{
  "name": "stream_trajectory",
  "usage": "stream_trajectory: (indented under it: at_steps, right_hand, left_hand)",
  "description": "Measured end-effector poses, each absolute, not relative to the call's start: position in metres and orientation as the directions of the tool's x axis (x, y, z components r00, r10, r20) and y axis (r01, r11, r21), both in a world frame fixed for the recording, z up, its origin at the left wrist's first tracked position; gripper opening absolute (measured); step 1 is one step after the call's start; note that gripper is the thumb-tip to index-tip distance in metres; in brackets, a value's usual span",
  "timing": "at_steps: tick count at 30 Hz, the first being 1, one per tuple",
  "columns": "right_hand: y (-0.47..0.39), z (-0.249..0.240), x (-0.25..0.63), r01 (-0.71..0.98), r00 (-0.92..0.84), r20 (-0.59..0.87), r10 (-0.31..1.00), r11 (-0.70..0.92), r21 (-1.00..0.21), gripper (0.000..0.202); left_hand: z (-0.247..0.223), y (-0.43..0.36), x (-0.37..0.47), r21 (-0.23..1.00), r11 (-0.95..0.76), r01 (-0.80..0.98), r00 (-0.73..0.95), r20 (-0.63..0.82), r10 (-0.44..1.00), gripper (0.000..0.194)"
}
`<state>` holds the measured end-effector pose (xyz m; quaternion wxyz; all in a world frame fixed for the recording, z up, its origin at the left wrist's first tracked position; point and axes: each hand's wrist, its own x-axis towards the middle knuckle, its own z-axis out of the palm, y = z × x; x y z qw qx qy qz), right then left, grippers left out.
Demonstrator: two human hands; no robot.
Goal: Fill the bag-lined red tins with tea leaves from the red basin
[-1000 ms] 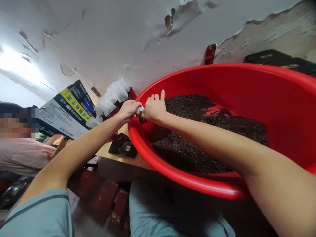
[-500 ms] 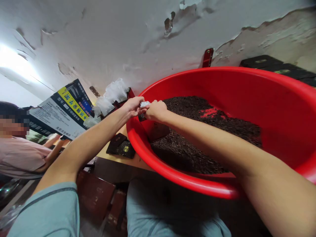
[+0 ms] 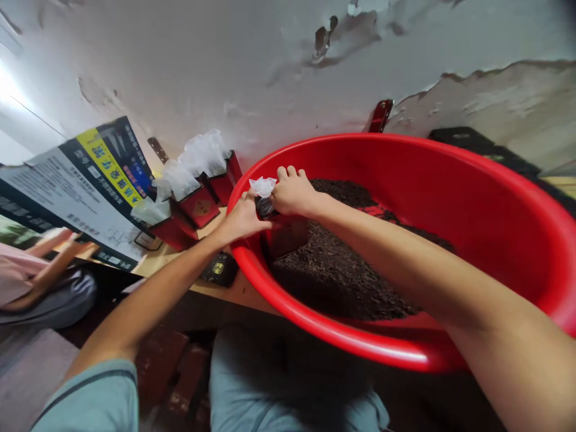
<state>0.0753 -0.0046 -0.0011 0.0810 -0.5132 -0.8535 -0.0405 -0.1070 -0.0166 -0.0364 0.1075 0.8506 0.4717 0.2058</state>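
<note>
A large red basin [image 3: 360, 348] holds dark, loose, leaf-like material [image 3: 346, 276]. Inside its left edge stands a dark red box [image 3: 288, 240] with a clear plastic bag [image 3: 263, 186] sticking out of its top. My left hand [image 3: 245, 221] grips the box's near top edge, thumb across the side. At the far side of the opening, my right hand [image 3: 293, 191] has its fingers bent over the bag and the box's rim; its fingertips are partly hidden.
Several red boxes [image 3: 198, 207] with plastic bags stand left of the basin, beside a printed carton [image 3: 103, 192]. A black lid [image 3: 220, 269] lies on the table edge. Another person's hands [image 3: 74, 246] are at far left. Black items [image 3: 486, 147] sit behind the basin.
The view has shifted, showing more of the bagged boxes. My hands have moved apart from their close pinch at the bag, and the bag now stands up more openly above the box.
</note>
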Motion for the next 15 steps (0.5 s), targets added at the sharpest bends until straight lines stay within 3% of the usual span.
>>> stream_trajectory:
  at_steps: [3, 7, 11, 15]
  right_hand:
    - [-0.005, 0.000, 0.083, 0.830, -0.557, 0.180, 0.811, 0.549, 0.097, 0.047]
    - [-0.007, 0.016, 0.098, 0.706, -0.708, 0.156, 0.689, 0.680, 0.199, 0.044]
    - [-0.012, 0.041, 0.110, 0.592, -0.803, 0.094, 0.588, 0.769, 0.241, 0.045]
    - [-0.026, 0.056, 0.112, 0.580, -0.814, 0.112, 0.571, 0.780, 0.235, 0.047]
  left_hand:
    - [-0.036, -0.004, -0.103, 0.464, -0.551, 0.693, 0.483, 0.269, 0.833, 0.074]
    - [-0.016, 0.019, -0.114, 0.620, -0.680, 0.391, 0.694, 0.287, 0.660, 0.078]
    - [0.009, 0.035, -0.117, 0.759, -0.607, 0.237, 0.813, 0.188, 0.551, 0.068]
    - [0.017, 0.051, -0.111, 0.854, -0.500, 0.142, 0.848, 0.155, 0.507, 0.053]
